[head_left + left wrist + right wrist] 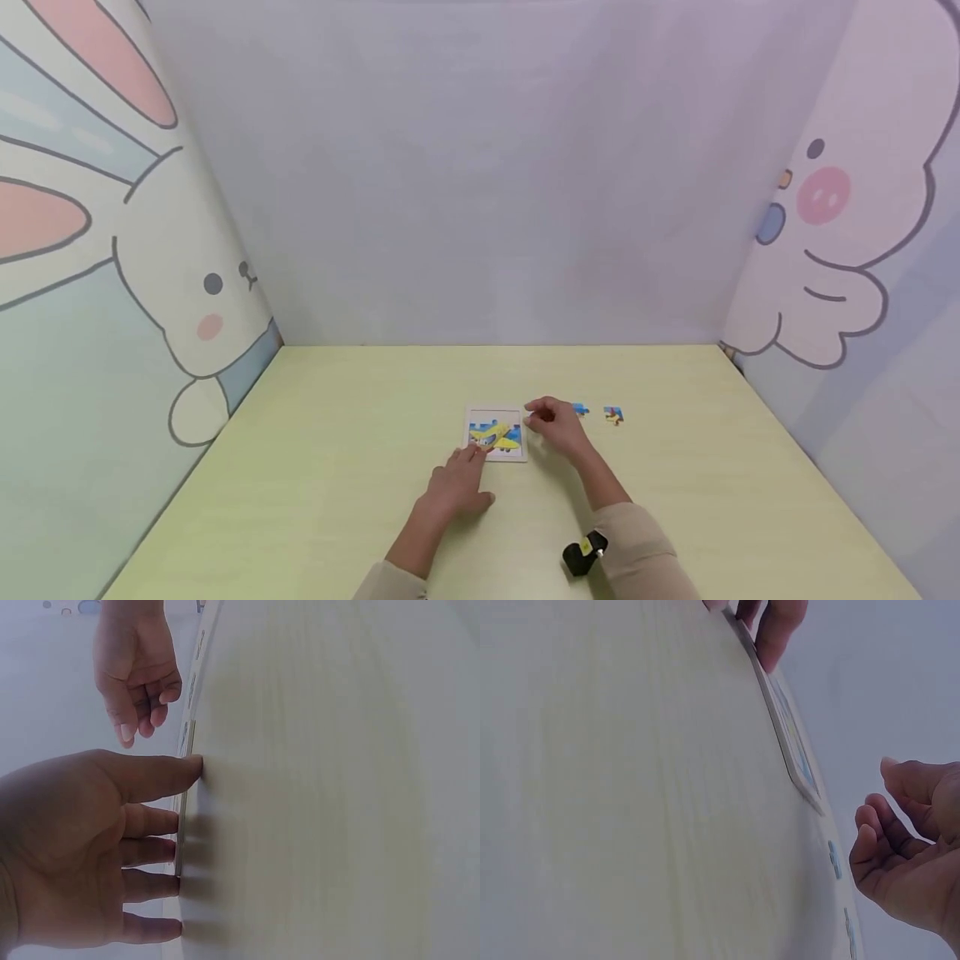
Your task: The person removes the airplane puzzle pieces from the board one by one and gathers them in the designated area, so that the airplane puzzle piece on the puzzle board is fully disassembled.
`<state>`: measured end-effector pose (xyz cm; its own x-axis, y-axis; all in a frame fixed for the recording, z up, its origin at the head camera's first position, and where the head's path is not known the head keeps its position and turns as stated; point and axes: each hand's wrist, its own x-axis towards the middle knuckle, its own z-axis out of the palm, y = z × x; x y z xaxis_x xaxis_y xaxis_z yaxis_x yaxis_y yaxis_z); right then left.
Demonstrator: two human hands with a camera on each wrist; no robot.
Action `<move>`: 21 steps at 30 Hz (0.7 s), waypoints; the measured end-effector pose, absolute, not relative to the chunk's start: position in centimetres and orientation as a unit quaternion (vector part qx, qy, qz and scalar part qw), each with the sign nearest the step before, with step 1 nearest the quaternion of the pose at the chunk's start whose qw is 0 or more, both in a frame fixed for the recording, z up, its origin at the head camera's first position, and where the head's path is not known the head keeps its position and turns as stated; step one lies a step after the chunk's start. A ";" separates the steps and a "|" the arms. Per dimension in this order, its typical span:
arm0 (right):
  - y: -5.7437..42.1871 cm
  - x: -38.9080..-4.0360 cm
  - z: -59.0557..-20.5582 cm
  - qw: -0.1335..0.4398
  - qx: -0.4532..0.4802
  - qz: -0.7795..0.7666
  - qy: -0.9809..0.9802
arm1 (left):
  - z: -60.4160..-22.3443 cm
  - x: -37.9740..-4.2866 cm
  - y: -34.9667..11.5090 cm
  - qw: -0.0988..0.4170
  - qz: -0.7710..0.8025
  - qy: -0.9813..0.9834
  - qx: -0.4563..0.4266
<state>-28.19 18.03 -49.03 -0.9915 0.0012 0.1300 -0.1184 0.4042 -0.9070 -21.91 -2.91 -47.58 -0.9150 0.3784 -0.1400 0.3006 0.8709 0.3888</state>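
Entering from the bottom edge, which cuts them off, are two beige cloth sleeves, the right one with a black blocky device beside it. Beyond them the bare left hand lies with straight fingers, their tips on the near-left corner of a pale square puzzle frame, grasping nothing. Inside the frame, which lies flat on the pale yellow wood-grain table, a yellow cartoon aeroplane is partly pieced together; a whitish strip along the far side looks unfilled. At the frame's right side hovers the right hand, loosely curled, thumb apart from the fingers, apparently holding nothing. Just past it lie a small blue jigsaw piece and, farther right, a blue, red and yellow jigsaw piece. The step seems to be filling the remaining gap, the left hand steadying; the next move likely calls for pinching a piece and matching its tabs. A speck of blue by the right fingertips could be another piece, but is too small to tell. The left fingers hide the frame's corner, and both wrist views catch the puzzle nearly edge-on, leaving its picture hard to read.
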 end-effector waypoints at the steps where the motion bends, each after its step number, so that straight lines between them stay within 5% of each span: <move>1: 17.6 -28.2 -49.0 0.050 0.039 0.545 -0.836 | -47.6 -21.9 -2.9 0.107 0.182 0.961 0.177; 21: 11.9 -30.2 -49.4 -0.026 0.106 0.486 -0.867 | -46.8 -22.1 -3.3 0.091 0.163 0.962 0.200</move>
<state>-30.21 11.85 -49.41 -0.9763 -0.2090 0.0569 -0.1577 0.5060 -0.8480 -22.14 -3.27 -46.77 -0.9038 0.4136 -0.1097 0.3543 0.8671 0.3502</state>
